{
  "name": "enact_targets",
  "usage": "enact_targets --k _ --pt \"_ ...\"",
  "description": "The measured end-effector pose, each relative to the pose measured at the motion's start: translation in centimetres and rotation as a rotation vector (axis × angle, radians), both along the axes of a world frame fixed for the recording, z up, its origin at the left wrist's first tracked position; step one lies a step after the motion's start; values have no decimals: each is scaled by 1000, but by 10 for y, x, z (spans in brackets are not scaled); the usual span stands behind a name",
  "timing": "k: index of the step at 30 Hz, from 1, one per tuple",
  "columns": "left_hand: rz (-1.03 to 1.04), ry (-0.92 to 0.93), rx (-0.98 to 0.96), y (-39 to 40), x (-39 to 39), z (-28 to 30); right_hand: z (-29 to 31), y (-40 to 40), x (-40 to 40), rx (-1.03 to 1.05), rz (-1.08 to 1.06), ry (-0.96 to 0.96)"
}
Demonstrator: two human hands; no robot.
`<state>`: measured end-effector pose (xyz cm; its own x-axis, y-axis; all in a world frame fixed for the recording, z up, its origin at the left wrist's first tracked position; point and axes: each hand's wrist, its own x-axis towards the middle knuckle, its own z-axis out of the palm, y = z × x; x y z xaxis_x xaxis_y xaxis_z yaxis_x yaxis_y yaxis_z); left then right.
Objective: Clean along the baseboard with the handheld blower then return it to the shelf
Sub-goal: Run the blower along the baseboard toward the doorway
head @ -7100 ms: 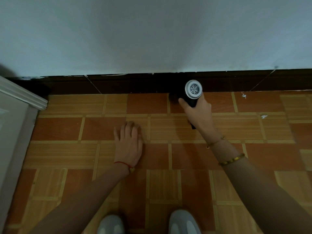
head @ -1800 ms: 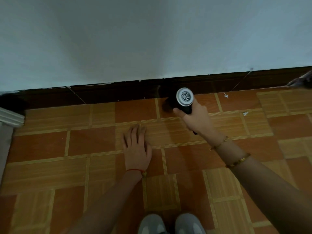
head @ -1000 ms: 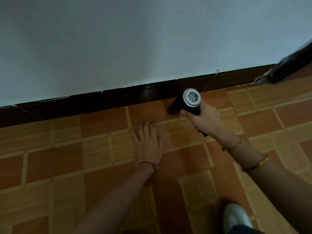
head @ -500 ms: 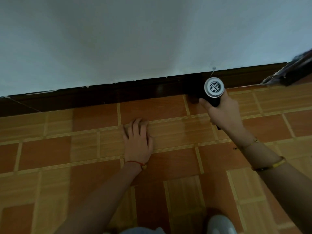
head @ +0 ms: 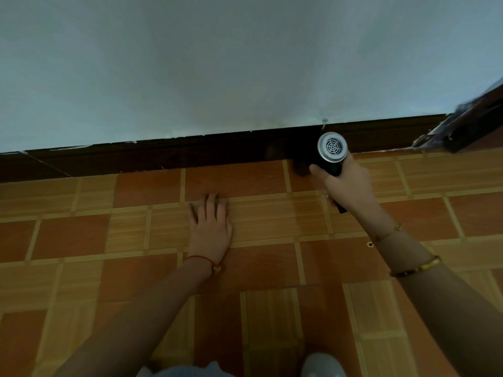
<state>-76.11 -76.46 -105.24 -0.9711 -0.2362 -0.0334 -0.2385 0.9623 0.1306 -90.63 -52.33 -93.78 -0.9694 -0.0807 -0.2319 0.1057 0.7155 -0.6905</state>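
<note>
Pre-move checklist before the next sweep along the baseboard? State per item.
1. Right hand grips the black handheld blower with silver grille: ok.
2. Blower nose at the dark brown baseboard: ok.
3. Left hand flat on the orange tiled floor, bracing: ok.
4. Path rightward: dark object at the frame's right edge, near the baseboard: not ok.
5. Blower running: cannot tell.
6. Shelf in view: not ok.

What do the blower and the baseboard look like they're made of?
Blower: matte black body, likely plastic, with a shiny silver ring and grille at the rear, metal or plated plastic. Baseboard: dark brown with a faint gloss, probably varnished wood or tile.
</note>
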Motion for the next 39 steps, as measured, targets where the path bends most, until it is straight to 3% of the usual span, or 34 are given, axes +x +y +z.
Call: enact_targets --k 5,9,13,17,22,26,30,34,39 --pt "39 -94 14 5 -3 4 3 3 -2 0 -20 6" --pt "34 -87 27 3 -3 5 7 13 -5 -58 12 -107" --pt "119 -49 74 15 -4 7 10 26 0 -6 -38 -9" --pt "242 -24 118 43 -10 11 17 40 -5 -47 14 -159" --pt "45 31 115 64 -4 6 13 46 2 78 40 13" --pt "-18 14 88 68 -3 -3 14 60 5 48 82 -99" --pt "-5 42 107 67 -1 -8 15 70 11 101 47 -52" --pt "-5 96 129 66 0 -7 21 72 14 23 60 -230" --pt "-8 107 142 66 1 -6 14 64 16 20 26 -147"
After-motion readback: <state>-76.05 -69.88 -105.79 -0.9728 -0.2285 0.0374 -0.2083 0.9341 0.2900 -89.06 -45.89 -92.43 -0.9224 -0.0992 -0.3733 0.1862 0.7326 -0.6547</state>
